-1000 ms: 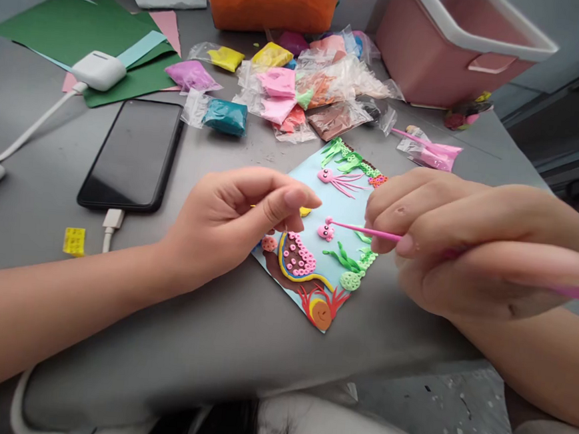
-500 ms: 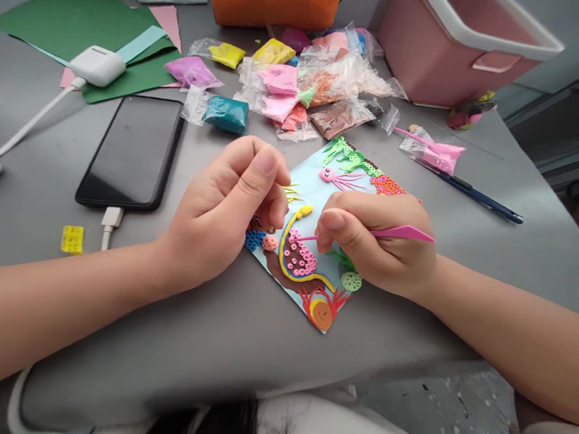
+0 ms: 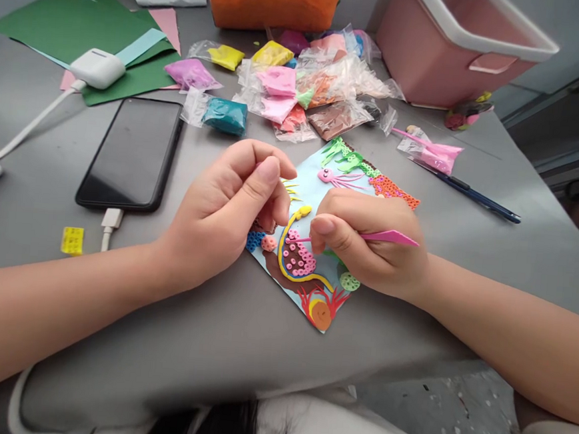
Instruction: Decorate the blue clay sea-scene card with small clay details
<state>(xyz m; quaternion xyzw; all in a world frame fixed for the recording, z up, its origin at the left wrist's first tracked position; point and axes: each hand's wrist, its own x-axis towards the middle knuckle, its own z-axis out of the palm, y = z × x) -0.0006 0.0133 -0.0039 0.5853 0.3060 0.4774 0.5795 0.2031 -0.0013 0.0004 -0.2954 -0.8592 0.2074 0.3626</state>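
Note:
A light-blue card (image 3: 304, 195) with a clay sea picture lies at an angle on the table. It carries a yellow clay eel (image 3: 282, 253), a pink clay octopus (image 3: 327, 175) and pink clay rings (image 3: 307, 266) on a brown patch. My right hand (image 3: 372, 240) grips a pink clay modelling tool (image 3: 391, 237) like a pen, its thin tip at the upper rings. Over the card's left edge, my left hand (image 3: 240, 206) is curled with the thumb near the bent fingers; whatever may be inside is hidden.
Several bags of coloured clay (image 3: 279, 89) lie behind the card. A phone (image 3: 131, 154) with a cable is at left, near green paper (image 3: 59, 21). A pink bin (image 3: 432, 61) and an orange box (image 3: 271, 1) stand at the back. A dark pen (image 3: 472, 191) lies at right.
My right hand and the modelling tool have shifted slightly left, the tip moving a little left over the pink rings. My left hand is nearly still, its index finger slightly more extended.

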